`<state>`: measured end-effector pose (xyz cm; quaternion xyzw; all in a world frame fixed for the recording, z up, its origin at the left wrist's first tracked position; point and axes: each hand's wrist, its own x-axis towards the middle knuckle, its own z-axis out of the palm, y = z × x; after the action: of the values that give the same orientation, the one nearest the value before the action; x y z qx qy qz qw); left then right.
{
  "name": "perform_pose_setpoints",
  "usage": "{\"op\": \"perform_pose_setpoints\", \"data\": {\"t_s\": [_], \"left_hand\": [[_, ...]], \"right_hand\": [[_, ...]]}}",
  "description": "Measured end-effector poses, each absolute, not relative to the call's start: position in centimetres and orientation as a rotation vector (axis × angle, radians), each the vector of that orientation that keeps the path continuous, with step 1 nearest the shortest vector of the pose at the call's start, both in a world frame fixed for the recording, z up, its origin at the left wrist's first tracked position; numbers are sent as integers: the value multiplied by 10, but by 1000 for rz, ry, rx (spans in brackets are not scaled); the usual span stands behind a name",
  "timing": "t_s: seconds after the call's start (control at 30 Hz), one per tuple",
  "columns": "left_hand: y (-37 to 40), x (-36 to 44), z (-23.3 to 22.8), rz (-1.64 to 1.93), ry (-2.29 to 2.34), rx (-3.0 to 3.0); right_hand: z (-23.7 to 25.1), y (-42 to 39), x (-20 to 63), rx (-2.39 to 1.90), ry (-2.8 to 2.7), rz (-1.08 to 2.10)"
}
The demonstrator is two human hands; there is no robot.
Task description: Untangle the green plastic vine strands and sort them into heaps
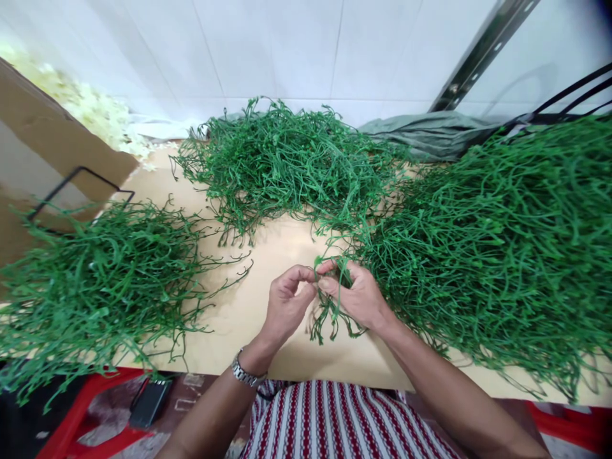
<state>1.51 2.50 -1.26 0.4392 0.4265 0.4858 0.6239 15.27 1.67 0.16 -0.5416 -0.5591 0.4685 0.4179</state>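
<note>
My left hand [289, 301] and my right hand [357, 294] meet over the middle of the table, fingertips nearly touching. Between them is a green plastic plant stem [329, 313] with thin branches that hang below my right hand. Thumb and forefinger of my left hand pinch it near a small light-green tip. My right hand has its fingers closed round the same stem, and some strands pass over its fingers. Right beside my right hand lies a large heap of similar green stems [497, 255]. How the pieces join at my fingertips is too small to tell.
Another pile of green stems [291, 166] lies at the back, and a third pile [105, 280] is on the left. A cardboard box [57, 140] with a black wire frame [81, 171] stands at the left. Pale yellow flowers [90, 111] sit behind it. The table [239, 299] ends near my body.
</note>
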Motion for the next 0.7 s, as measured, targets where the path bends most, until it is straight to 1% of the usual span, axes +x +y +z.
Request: {"op": "perform_pose_setpoints", "data": {"t_s": [0.13, 0.33, 0.4, 0.53, 0.6, 0.7], "left_hand": [[24, 12, -13, 1150, 1060, 1090], [22, 7, -6, 1093, 1063, 1318], [21, 7, -3, 1114, 1060, 1404], [20, 7, -1, 1157, 1058, 1531], [19, 7, 0, 1154, 1064, 1502], [20, 5, 0, 1118, 1070, 1418]], "right_hand": [[-1, 17, 154, -1383, -1501, 1107], [3, 18, 163, -1349, -1708, 913], [5, 19, 163, -1283, -1725, 924], [3, 18, 162, -1233, -1661, 1041], [2, 18, 161, -1232, -1668, 1021], [3, 19, 162, -1187, -1778, 909]]}}
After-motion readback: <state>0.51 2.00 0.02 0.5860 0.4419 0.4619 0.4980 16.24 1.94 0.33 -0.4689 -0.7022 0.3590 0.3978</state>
